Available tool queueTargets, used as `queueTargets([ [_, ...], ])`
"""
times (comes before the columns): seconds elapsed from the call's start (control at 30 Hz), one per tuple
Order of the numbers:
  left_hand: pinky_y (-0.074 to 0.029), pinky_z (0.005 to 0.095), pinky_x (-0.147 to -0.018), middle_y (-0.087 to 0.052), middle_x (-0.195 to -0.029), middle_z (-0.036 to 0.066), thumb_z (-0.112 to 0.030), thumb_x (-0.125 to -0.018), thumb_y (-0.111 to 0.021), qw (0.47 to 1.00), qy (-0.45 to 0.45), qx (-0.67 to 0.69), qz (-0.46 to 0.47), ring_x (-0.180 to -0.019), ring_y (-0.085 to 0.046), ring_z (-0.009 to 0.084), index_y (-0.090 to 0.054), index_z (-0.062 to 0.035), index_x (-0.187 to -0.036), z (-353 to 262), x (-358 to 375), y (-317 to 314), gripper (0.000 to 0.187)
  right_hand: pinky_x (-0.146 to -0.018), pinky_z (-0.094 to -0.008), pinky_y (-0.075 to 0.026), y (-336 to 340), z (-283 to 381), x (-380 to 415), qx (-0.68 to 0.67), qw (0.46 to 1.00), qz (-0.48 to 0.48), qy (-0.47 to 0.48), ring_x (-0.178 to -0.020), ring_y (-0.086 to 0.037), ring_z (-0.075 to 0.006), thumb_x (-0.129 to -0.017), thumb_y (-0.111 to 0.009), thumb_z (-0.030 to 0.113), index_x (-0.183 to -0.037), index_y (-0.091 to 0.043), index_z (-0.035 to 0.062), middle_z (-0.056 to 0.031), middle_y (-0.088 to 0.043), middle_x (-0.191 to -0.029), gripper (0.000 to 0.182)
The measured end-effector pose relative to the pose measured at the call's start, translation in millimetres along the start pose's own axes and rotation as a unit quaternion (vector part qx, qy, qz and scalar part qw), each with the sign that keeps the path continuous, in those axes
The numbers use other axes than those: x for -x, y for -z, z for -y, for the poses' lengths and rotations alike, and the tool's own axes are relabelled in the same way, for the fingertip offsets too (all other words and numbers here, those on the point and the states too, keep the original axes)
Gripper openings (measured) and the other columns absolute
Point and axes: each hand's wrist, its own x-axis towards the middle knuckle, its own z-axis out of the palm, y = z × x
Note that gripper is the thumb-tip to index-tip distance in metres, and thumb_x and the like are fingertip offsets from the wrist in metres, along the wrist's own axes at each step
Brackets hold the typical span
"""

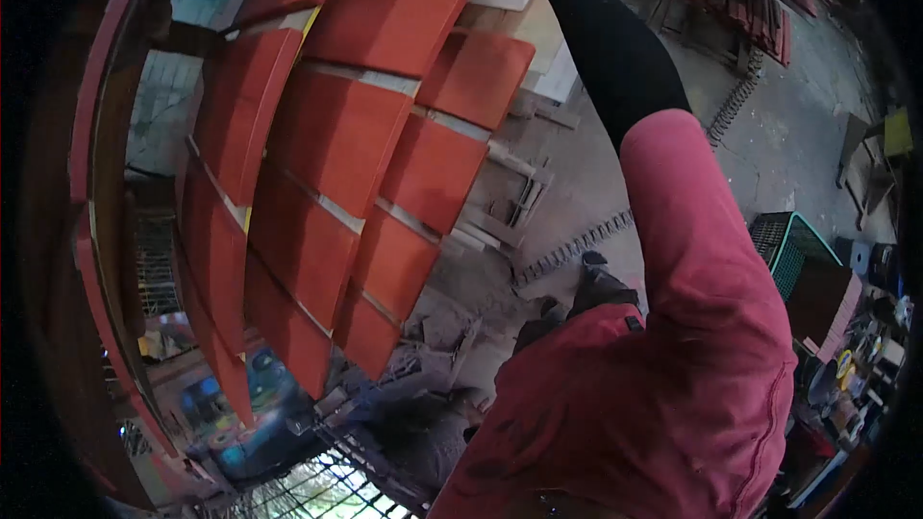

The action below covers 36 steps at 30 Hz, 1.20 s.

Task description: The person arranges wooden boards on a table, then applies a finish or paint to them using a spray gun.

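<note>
My right arm, in a pink sleeve [702,221] with a black arm cover [611,48] below the elbow, stretches up to the top edge. The hand lies beyond that edge, so its fingers and anything in them are hidden. My left hand does not show. Left of the arm, several flat red-orange panels [346,130] are set out in rows, with pale strips showing in the gaps between them. The nearest to the black cover is a red panel [476,77] at the right end of the upper row, apart from the arm.
Along the left edge runs a long reddish-brown frame [87,135]. A coil-like metal strip [577,240] lies on the grey floor [760,173]. At right stand a green crate [793,245] and cluttered small items [846,394]. Red slats [735,14] lie stacked at upper right.
</note>
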Motion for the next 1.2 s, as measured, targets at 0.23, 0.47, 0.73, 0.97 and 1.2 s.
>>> queueTargets([
  [0.23, -0.021, 0.0465, -0.102, -0.033, -0.136, 0.014, -0.078, -0.076, -0.023, 0.945, 0.08, -0.243, -0.203, -0.123, -0.032, 0.0348, -0.027, -0.0114, -0.139, -52.9, -122.0, -22.5, 0.092, -0.06, -0.0337, -0.046, 123.4, -94.0, 28.3, -0.543, 0.757, 0.016, -0.362, -0.068, -0.061, -0.0233, -0.069, -0.062, 0.011, -0.081, -0.06, -0.0087, -0.0156, -0.063, -0.072, 0.023],
  [0.47, -0.032, 0.0423, -0.092, -0.05, -0.123, 0.014, -0.077, -0.078, -0.017, 0.835, 0.097, -0.402, -0.362, -0.11, -0.048, 0.03, -0.027, -0.0103, -0.139, -86.8, -138.3, -15.0, 0.091, -0.064, -0.0293, -0.046, 194.0, -175.2, 104.2, -0.611, 0.673, 0.015, -0.417, -0.07, -0.06, -0.0161, -0.083, -0.056, 0.012, -0.097, -0.057, -0.0078, -0.0106, -0.063, -0.089, 0.024],
  [0.73, -0.041, 0.0311, -0.077, -0.058, -0.112, 0.013, -0.072, -0.081, -0.028, 0.79, 0.117, -0.557, -0.228, -0.093, -0.055, 0.0203, -0.041, -0.0034, -0.131, -94.2, -165.6, 10.4, 0.086, -0.032, -0.0205, -0.026, 223.8, -201.7, 336.3, -0.621, 0.478, 0.031, -0.62, -0.036, -0.037, -0.0064, -0.086, -0.055, 0.045, -0.072, -0.05, 0.016, 0.0046, -0.04, -0.049, 0.032],
  [0.97, -0.041, 0.0316, -0.08, -0.062, -0.102, 0.013, -0.063, -0.085, -0.035, 0.59, 0.191, -0.738, -0.265, -0.093, -0.057, 0.0226, -0.055, 0.0003, -0.116, -86.3, -216.0, -13.1, 0.073, -0.03, -0.0189, -0.028, 285.6, -197.6, 605.5, -0.698, 0.056, -0.13, -0.702, -0.035, -0.035, -0.0058, -0.086, -0.057, 0.027, -0.064, -0.043, 0.0155, 0.0034, -0.036, -0.047, 0.029],
  [1.2, -0.041, 0.0361, -0.086, -0.061, -0.105, 0.018, -0.053, -0.087, -0.043, 0.524, 0.102, -0.841, -0.091, -0.1, -0.056, 0.0292, -0.059, 0.0003, -0.11, -89.4, -249.9, -119.4, 0.06, -0.031, -0.0182, -0.03, 451.1, -101.9, 738.7, -0.533, 0.198, -0.086, -0.818, -0.038, -0.04, -0.0075, -0.08, -0.065, 0.04, -0.071, -0.049, 0.0158, 0.0028, -0.041, -0.05, 0.03],
])
